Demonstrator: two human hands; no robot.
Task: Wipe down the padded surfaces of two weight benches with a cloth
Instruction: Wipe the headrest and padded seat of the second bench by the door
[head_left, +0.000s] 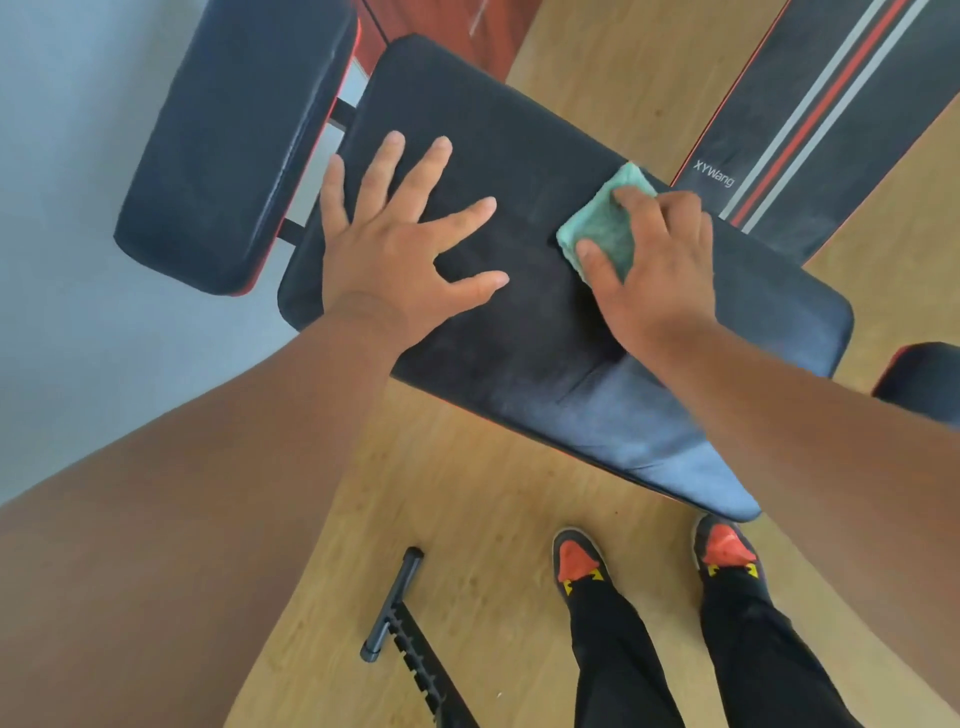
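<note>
green cloth pressed under right hand, fingers curled over it; left hand splayed wide, flat on bench pad, frame centre.

Bench pad runs across mid-scene. L hand lies flat on its left part; R hand on its right part, over cloth. 2nd pad far left. 2nd bench far right. Shoes near, w/ notched bar to their left.
</note>
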